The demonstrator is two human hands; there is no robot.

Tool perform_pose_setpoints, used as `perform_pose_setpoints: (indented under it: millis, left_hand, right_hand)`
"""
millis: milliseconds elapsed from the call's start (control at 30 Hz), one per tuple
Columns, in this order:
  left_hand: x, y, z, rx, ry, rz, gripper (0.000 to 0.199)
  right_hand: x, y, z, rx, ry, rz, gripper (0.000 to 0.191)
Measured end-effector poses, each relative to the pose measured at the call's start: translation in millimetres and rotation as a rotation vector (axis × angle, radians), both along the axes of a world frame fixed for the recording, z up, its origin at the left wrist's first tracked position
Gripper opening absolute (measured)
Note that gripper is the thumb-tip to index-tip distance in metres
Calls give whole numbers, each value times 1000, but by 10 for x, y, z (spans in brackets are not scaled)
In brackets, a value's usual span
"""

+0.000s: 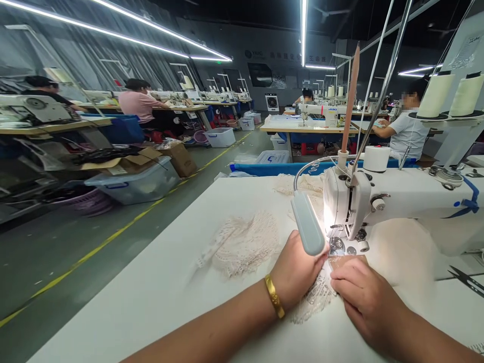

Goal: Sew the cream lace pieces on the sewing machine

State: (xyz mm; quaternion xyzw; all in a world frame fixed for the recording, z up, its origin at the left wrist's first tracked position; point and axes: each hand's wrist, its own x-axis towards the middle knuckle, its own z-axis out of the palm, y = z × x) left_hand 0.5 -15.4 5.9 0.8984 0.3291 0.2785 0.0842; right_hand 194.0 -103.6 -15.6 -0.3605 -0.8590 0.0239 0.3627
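Observation:
A piece of cream lace (pixel 315 300) lies in front of the needle area of a white sewing machine (pixel 408 194). My left hand (pixel 295 267), with a gold bangle at the wrist, is closed on the lace close to the presser foot (pixel 336 246); a grey-green lamp (pixel 308 224) partly covers its fingertips. On the other side of the lace, my right hand (pixel 365 292) has its fingers curled and pressed together at the fabric's edge. Smooth beige cloth (pixel 403 252) spreads under the machine arm. What the right fingertips pinch is partly hidden.
More cream lace (pixel 245 242) is heaped on the white table (pixel 159 302) to the left. Black thread snips (pixel 467 280) lie at the right. Cream thread cones (pixel 436 96) stand behind the machine. Other people sit at machines beyond; a plastic bin (pixel 132 181) stands across the aisle.

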Motion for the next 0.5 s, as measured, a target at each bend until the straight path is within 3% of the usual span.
perform_pose_setpoints:
  millis: [167, 367, 500]
  left_hand:
    - [-5, -88, 31, 148, 50, -48, 26]
    - [-57, -190, 21, 269, 136, -8, 27]
    - [-109, -211, -16, 219, 162, -104, 24]
  right_hand:
    - [-2, -9, -4, -6, -4, 0, 39]
    - [-11, 1, -21, 14, -12, -7, 38]
    - [-13, 7, -29, 21, -22, -22, 40]
